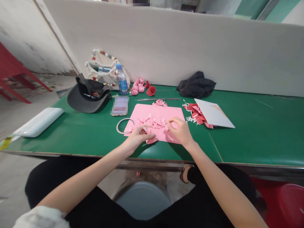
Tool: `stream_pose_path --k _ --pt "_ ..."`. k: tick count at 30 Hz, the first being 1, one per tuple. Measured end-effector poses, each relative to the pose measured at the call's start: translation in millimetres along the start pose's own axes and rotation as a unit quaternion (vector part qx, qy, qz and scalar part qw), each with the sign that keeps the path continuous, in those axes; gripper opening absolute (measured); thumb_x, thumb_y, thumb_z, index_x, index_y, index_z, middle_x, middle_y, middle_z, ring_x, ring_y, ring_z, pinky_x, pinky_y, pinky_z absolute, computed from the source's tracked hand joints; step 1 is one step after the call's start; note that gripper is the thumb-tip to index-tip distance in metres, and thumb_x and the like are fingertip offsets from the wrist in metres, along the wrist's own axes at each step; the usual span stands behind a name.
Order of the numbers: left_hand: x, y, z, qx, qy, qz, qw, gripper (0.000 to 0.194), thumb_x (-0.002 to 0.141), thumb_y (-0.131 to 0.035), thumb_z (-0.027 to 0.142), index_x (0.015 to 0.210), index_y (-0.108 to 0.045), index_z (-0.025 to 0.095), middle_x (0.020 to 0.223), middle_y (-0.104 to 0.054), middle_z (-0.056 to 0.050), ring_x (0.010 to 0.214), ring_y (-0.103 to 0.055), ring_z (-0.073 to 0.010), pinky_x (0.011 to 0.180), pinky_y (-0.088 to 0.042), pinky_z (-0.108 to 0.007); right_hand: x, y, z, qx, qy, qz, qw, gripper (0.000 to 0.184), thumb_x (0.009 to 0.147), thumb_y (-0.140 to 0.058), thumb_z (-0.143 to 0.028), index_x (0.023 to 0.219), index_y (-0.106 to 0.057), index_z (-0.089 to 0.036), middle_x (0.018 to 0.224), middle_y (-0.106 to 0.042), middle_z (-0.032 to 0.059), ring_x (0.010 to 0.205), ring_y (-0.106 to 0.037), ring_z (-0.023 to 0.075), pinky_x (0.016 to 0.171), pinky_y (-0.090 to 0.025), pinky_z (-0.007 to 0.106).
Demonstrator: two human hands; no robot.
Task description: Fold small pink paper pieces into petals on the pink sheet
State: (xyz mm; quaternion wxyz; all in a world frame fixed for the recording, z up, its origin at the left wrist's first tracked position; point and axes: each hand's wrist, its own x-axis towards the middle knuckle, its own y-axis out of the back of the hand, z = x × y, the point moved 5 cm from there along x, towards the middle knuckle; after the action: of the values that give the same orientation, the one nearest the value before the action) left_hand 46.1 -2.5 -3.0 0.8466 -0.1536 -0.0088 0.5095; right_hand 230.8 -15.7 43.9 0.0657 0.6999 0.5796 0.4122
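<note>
- The left hand (140, 136) lies at the near left of a pink paper sheet (154, 122), fingers pressed together and pinching a crumpled pink paper piece (151, 140) at the sheet's near edge.
- The right hand (179, 131) sits on the sheet's right side, fingers loosely bunched with their tips down; whether they pinch anything cannot be told.
- Small pink paper cuttings (153, 123) lie scattered on the sheet between the hands, and a small pile of pink paper petals (160, 102) sits just beyond its far edge.
- The sheet lies on a green tabletop (249, 136), with a metal ring (124, 126) touching its left edge.
- A blurred phone (120, 106) and a black cap (87, 96) lie further left.
- Behind them stand a water bottle (122, 80), a beaded white bag (102, 71) and paper roses (139, 86).
- To the right, red paper scraps (194, 111) lie partly under a white card (213, 113), near a dark cloth (196, 85).
</note>
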Motion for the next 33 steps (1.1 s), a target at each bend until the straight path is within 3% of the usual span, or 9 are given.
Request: stream_pose_path --k 2,4,7,9,17,26,30,33 --pt "-1 -1.9 3 -0.019 -0.001 0.003 1.000 0.025 0.063 -0.080 0.020 0.081 -0.064 0.013 0.077 -0.070 -0.002 0.075 -0.066 -0.0140 0.076 -0.049 -0.026 4 9 15 0.062 -0.077 0.025 0.995 0.015 0.082 -0.056 -0.028 0.079 -0.064 -0.017 0.084 -0.070 0.0075 0.083 -0.066 0.0208 0.079 -0.050 0.035" --pt "-2 -2.9 6 -0.035 -0.001 0.004 0.999 0.023 0.063 -0.079 0.020 0.080 -0.064 0.014 0.078 -0.069 -0.002 0.076 -0.066 -0.0135 0.076 -0.049 -0.026 5 5 21 0.178 -0.134 -0.022 0.975 0.020 0.082 -0.058 -0.035 0.081 -0.063 -0.016 0.082 -0.071 0.0073 0.080 -0.068 0.0202 0.078 -0.052 0.035" --pt "-2 -1.6 6 -0.044 0.004 0.009 0.999 0.023 0.065 -0.078 0.021 0.081 -0.064 0.013 0.078 -0.069 -0.002 0.078 -0.066 -0.0145 0.079 -0.049 -0.027 1 -7 8 0.313 -0.148 -0.117 0.931 0.025 0.082 -0.060 -0.041 0.084 -0.062 -0.017 0.080 -0.072 0.0060 0.075 -0.069 0.0181 0.077 -0.054 0.036" --pt "-1 -0.3 6 -0.041 0.003 0.009 0.999 0.021 0.066 -0.078 0.022 0.078 -0.063 0.013 0.079 -0.069 -0.003 0.079 -0.066 -0.0146 0.080 -0.049 -0.028 -2 -13 -4 0.336 -0.141 -0.145 0.920 0.026 0.082 -0.060 -0.043 0.084 -0.061 -0.017 0.080 -0.073 0.0054 0.074 -0.070 0.0175 0.078 -0.055 0.036" --pt "0 1.0 4 0.024 -0.046 -0.017 0.999 0.019 0.070 -0.075 0.027 0.074 -0.062 0.013 0.084 -0.069 -0.005 0.081 -0.064 -0.0161 0.075 -0.048 -0.027 -8 -23 -19 0.314 -0.101 -0.167 0.929 0.022 0.084 -0.058 -0.038 0.084 -0.063 -0.017 0.083 -0.072 0.0041 0.082 -0.069 0.0175 0.082 -0.052 0.033" --pt "0 -0.4 3 0.069 -0.036 -0.024 0.997 0.023 0.068 -0.076 0.031 0.081 -0.068 0.013 0.091 -0.072 -0.009 0.088 -0.065 -0.0215 0.082 -0.047 -0.032 -11 -25 -20 0.267 -0.087 -0.176 0.944 0.020 0.085 -0.056 -0.037 0.083 -0.062 -0.017 0.081 -0.070 0.0034 0.080 -0.067 0.0167 0.080 -0.052 0.032" --pt "0 -2.5 1 0.051 -0.014 -0.025 0.998 0.026 0.068 -0.077 0.033 0.082 -0.067 0.012 0.077 -0.071 -0.008 0.068 -0.065 -0.0167 0.067 -0.048 -0.029 -8 -24 -19 0.253 -0.085 -0.171 0.948 0.020 0.085 -0.055 -0.037 0.082 -0.062 -0.018 0.079 -0.070 0.0035 0.077 -0.067 0.0169 0.076 -0.053 0.031" --pt "0 -4.3 -3 0.039 0.002 -0.044 0.998 0.028 0.066 -0.078 0.033 0.078 -0.065 0.012 0.068 -0.069 -0.006 0.058 -0.061 -0.0137 0.058 -0.046 -0.026 2 0 -1 0.114 -0.100 -0.104 0.983 0.021 0.087 -0.050 -0.036 0.083 -0.062 -0.019 0.081 -0.071 0.0047 0.072 -0.066 0.0162 0.069 -0.053 0.029"
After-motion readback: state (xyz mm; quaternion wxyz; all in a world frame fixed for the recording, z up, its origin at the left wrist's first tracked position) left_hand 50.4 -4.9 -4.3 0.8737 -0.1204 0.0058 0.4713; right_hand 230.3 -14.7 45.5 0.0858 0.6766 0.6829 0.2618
